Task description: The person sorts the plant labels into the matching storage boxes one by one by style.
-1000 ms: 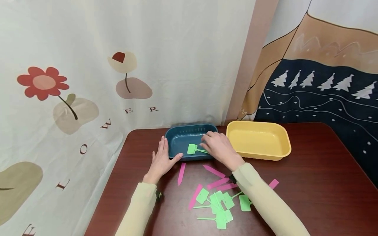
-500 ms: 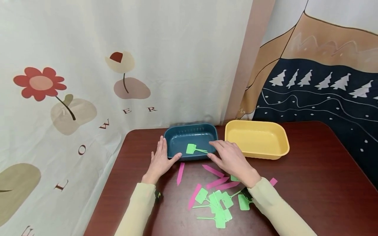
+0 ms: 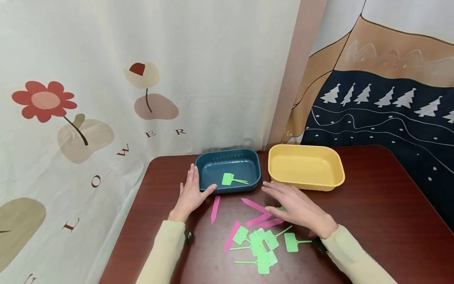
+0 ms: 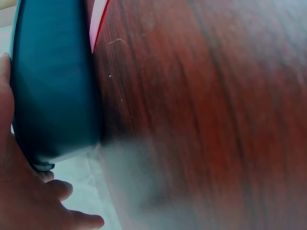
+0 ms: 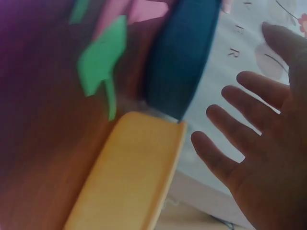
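Note:
My left hand [image 3: 189, 197] rests at the near left corner of the dark blue plastic bin [image 3: 213, 167], fingers straight along its side and thumb at the front rim. Inside that bin lie green plant tags [image 3: 227, 179], overlapping, stems to the right. With fingers spread and nothing held, my right hand [image 3: 301, 207] hovers in front of the yellow bin [image 3: 306, 165]. Partly hidden beneath it is one green plant tag [image 5: 103, 62]. Nearer me, several green plant tags [image 3: 263, 265] overlap in a pile, with a single tag [image 3: 291, 242] to their right.
Pink pointed plant labels [image 3: 215, 210] lie scattered between the bins and the green pile; the right hand partly covers some. Both bins stand side by side at the back of the brown table [image 3: 383, 205], against the printed curtain [image 3: 213, 79].
My right hand has withdrawn from over the blue bin toward the right and nearer me, its fingers spreading. Green tags stay behind in the bin. The left hand keeps its place.

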`<state>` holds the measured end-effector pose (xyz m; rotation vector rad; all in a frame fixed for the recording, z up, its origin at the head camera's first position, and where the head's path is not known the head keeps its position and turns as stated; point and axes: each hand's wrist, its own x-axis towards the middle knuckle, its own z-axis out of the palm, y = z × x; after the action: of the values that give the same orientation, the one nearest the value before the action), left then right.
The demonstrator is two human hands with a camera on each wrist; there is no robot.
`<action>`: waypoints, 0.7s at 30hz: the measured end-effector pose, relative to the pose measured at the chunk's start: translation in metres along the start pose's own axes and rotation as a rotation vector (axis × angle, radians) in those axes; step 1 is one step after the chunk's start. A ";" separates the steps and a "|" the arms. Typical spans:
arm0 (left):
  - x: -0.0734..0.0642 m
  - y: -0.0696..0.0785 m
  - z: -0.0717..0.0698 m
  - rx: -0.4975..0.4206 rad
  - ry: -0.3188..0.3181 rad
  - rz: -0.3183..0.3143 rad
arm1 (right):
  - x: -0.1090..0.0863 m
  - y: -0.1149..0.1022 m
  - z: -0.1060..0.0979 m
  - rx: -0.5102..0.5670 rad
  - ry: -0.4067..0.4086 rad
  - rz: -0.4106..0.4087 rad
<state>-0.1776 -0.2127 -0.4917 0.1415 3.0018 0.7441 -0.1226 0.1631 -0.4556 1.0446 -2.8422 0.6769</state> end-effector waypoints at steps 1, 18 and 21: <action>0.000 0.000 0.000 0.000 -0.001 0.001 | -0.003 0.002 0.001 0.007 -0.017 0.006; 0.002 -0.001 0.000 0.007 -0.012 -0.006 | -0.033 0.028 0.011 -0.038 -0.125 0.038; 0.002 -0.001 0.001 0.003 -0.018 -0.008 | -0.036 0.030 0.013 -0.037 -0.134 0.067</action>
<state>-0.1799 -0.2127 -0.4925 0.1358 2.9847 0.7339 -0.1119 0.2001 -0.4860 1.0314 -3.0038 0.5769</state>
